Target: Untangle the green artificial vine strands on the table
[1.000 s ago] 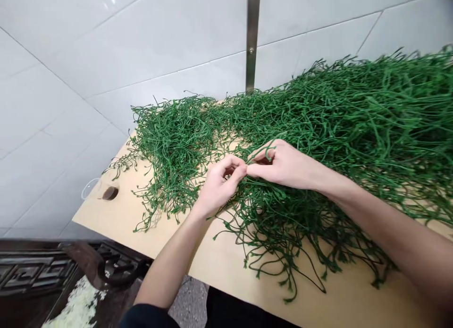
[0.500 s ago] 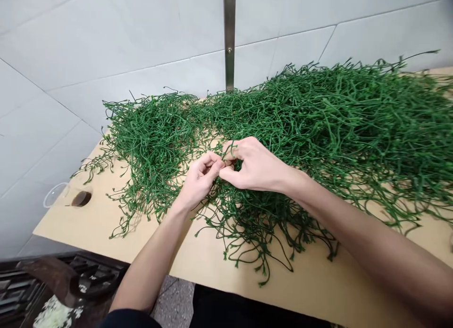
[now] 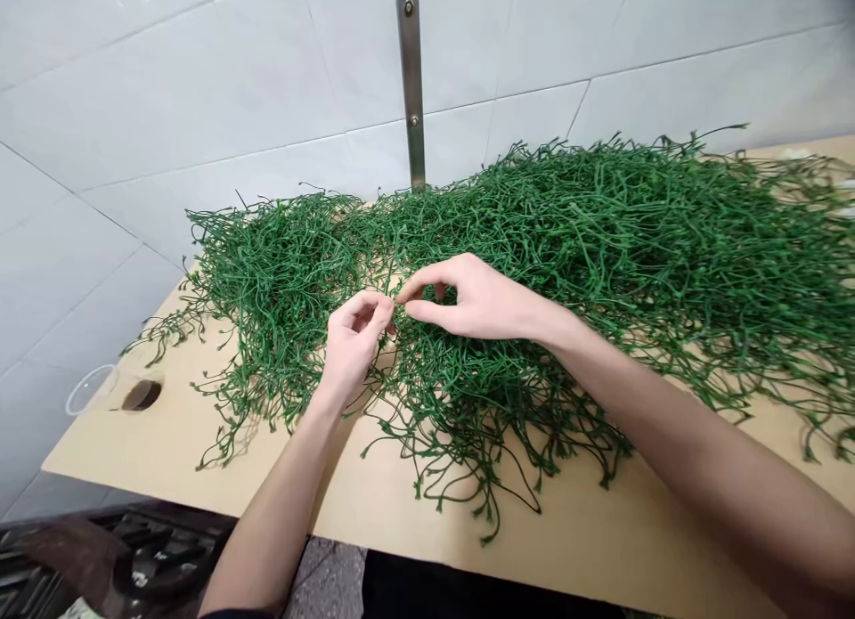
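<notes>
A big tangled heap of thin green plastic stems point(image 3: 567, 245) covers most of a tan board point(image 3: 601, 539). My left hand point(image 3: 351, 338) and my right hand point(image 3: 468, 298) meet fingertip to fingertip over the front middle of the heap. Both pinch at the same spot, thumb against forefinger, on what looks like one thin green stem point(image 3: 395, 309); the stem between the fingers is too thin to make out clearly. The other fingers of each hand are curled. Loose stem ends spill toward the board's front edge below my wrists.
A clear plastic cup point(image 3: 110, 389) with dark liquid lies at the board's left corner. A metal strip point(image 3: 412, 85) runs up the white tiled wall behind the heap. Dark carved furniture point(image 3: 100, 561) stands below the board at lower left.
The view has shifted, so the heap and the cup sit further left and lower. My hands stay joined over the heap, the right hand's fingers now lifted into a finer pinch.
</notes>
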A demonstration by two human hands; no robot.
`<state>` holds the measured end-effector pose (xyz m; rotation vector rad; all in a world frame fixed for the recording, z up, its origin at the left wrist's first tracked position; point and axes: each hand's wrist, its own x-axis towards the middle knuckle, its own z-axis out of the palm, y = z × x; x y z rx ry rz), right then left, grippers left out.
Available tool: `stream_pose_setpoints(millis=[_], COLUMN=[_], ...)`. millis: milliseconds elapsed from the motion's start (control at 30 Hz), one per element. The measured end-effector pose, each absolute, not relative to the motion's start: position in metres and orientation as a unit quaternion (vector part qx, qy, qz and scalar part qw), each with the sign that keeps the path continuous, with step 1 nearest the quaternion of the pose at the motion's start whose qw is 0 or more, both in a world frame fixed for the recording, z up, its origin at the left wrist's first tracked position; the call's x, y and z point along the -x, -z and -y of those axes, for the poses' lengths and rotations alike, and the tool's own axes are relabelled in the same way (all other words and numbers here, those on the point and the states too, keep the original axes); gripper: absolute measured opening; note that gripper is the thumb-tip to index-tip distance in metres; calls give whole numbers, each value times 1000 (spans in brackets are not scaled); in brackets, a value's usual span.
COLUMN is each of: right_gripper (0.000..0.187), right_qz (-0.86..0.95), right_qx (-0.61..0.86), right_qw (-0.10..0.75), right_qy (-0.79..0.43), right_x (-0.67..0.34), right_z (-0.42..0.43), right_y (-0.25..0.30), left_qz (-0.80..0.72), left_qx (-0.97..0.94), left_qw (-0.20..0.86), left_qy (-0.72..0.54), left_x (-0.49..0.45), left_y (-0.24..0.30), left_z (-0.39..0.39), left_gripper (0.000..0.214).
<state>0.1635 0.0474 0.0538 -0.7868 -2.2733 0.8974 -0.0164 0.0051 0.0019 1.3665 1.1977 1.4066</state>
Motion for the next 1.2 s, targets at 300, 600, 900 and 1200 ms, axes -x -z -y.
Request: stream_pose_setpoints(millis=[300, 600, 900, 1200], right_gripper=[16, 23, 23, 24], right_qz=[838, 886, 899, 922], right_qx=[272, 258, 255, 221], right_qw=[282, 292, 323, 302], right_qy=[-381, -252, -150, -97], right_x=[-160, -155, -148, -150], right_z=[-46, -46, -43, -49], right_y=[-48, -36, -26, -20], left_qz=[-474, -468, -477, -484], left_qx=[-534, -569, -609, -610], left_qw=[412, 409, 387, 410], left_qy=[-566, -539, -502, -475], left_x=[14, 13, 10, 10], left_y=[-6, -5, -5, -5], left_z=[-3, -3, 0, 1], left_gripper=[28, 26, 31, 36])
